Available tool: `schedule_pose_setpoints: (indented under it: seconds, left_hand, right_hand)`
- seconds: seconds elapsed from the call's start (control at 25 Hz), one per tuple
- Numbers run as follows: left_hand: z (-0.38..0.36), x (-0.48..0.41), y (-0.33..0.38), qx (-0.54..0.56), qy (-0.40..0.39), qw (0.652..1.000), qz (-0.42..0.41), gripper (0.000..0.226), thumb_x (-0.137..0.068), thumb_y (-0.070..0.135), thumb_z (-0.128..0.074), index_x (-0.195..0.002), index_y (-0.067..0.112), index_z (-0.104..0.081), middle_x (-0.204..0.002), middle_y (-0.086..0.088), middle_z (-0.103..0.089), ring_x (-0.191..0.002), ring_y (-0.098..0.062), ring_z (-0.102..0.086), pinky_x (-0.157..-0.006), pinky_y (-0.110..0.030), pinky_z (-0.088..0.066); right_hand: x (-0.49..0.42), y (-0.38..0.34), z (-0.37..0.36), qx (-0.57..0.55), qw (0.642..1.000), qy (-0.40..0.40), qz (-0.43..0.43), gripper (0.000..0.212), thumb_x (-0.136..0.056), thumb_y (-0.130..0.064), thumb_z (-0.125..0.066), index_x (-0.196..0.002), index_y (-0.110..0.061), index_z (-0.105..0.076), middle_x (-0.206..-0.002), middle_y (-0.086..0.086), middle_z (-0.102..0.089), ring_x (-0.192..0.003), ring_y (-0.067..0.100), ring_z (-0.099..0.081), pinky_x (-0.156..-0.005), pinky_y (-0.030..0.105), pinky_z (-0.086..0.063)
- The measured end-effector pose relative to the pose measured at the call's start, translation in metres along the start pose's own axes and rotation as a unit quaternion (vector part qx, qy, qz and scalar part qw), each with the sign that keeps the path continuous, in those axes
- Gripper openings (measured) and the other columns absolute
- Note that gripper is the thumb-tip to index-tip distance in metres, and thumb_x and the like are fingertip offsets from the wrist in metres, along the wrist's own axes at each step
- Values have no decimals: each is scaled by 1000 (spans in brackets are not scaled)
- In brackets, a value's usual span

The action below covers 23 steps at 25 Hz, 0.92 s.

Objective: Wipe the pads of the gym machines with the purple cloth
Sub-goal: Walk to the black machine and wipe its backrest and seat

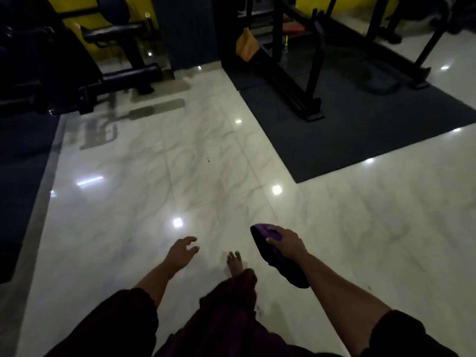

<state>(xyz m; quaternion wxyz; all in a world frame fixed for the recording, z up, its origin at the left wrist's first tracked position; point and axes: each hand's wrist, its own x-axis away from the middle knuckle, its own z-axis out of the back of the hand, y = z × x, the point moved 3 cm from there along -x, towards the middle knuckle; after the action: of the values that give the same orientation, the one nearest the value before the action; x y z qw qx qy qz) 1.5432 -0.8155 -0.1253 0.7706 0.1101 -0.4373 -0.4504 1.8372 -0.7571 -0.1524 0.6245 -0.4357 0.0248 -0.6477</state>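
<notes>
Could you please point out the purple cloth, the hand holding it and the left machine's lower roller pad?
purple cloth (279, 264), head view, fold hanging under the wrist.
right hand (287, 243), head view, back of the hand.
lower roller pad (134, 72), head view, middle of the black cylinder.

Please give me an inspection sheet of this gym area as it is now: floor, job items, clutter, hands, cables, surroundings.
Surface: glossy pale tile floor with lamp reflections; dark mat at right.
Job's things: purple cloth in right hand; black pads far left, not touched.
Clutter: orange rag hanging on a black frame; small dark specks on the floor.
Grippers: left hand open, empty; right hand grips the purple cloth.
Cables: nothing seen.
Surroundings: dim light; yellow wall; bare foot on the floor.
</notes>
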Motion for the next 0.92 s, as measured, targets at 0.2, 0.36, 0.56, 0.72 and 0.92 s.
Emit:
schedule_pose_setpoints:
  seconds: [0.2, 0.36, 0.56, 0.72, 0.92]
  left_hand:
    - [89, -132, 42, 79, 54, 995, 39, 36, -91, 19, -55, -126, 11, -53, -134, -19, -48, -124, -29, -47, -101, -34, -37]
    - [143, -217, 86, 96, 65, 993, 36, 37, -90, 19, -56, -126, 13, -53, -134, -17, -49, -123, -29, -48, -100, -34, -37]
    - [207, -351, 151, 122, 77, 990, 6, 36, -91, 18, -55, -127, 14, -52, -135, -15, -48, -121, -29, -50, -98, -34, -39]
    - [261, -452, 196, 155, 98, 983, 26, 35, -91, 18, -55, -126, 15, -53, -134, -15, -48, -122, -28, -49, -97, -33, -38]
    - [353, -567, 251, 172, 152, 972, 54, 36, -91, 19, -54, -127, 15, -52, -135, -15, -48, -120, -28, -50, -97, -32, -38]
  right_hand:
    - [-135, -82, 79, 29, 1000, 6, 11, 45, -89, -36, -57, -133, -31, -45, -121, 14, -57, -112, 29, -54, -91, 32, -41]
    - [-226, -138, 136, 38, 998, 3, 40, 43, -90, -34, -57, -131, -32, -47, -121, 13, -59, -111, 28, -55, -92, 33, -42]
    - [-361, -206, 185, 36, 997, 7, 69, 39, -90, -33, -57, -129, -30, -52, -126, 12, -58, -114, 27, -55, -95, 32, -41]
    - [-481, -267, 219, 57, 993, -21, 103, 38, -90, -33, -58, -127, -30, -54, -129, 8, -57, -115, 23, -55, -92, 27, -40]
    - [-639, -380, 276, 66, 986, -49, 143, 36, -89, -34, -58, -126, -33, -55, -130, 7, -57, -117, 23, -54, -95, 30, -41]
